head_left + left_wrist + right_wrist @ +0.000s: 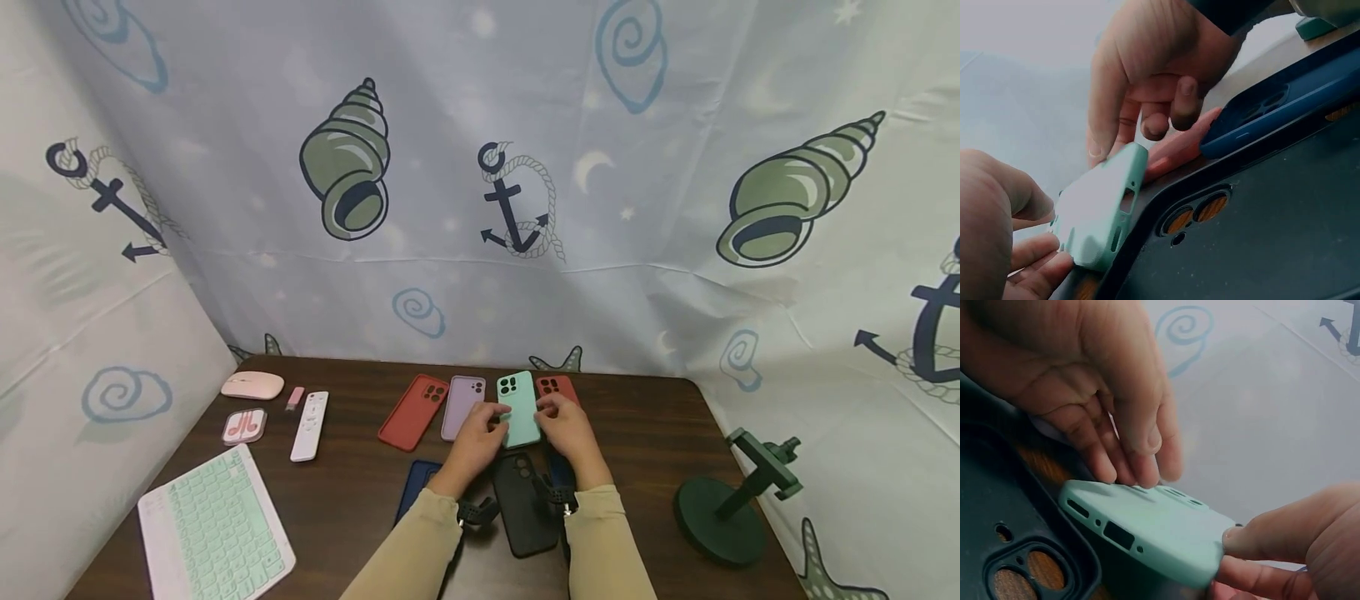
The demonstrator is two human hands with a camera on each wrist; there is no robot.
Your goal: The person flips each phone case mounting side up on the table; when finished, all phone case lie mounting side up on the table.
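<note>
A mint green phone case (519, 408) lies between both hands on the table, its camera cutouts toward the far edge. My left hand (480, 433) holds its left side with bent fingers, the fingertips along the edge in the right wrist view. At the opposite side my right hand (567, 427) pinches the edge, thumb (1235, 540) on the rim. Just in front is a black phone case (522, 508). A red phone case (557, 386) shows behind the right hand, and a purple phone case (463, 404) lies left of the mint one.
Another red case (414, 412) and a blue case (414, 487) lie leftward. Farther left are a keyboard (217, 525), white remote (310, 427), mouse (252, 385), pink USB stick (296, 398) and earphone box (243, 426). A green stand (738, 504) is at right.
</note>
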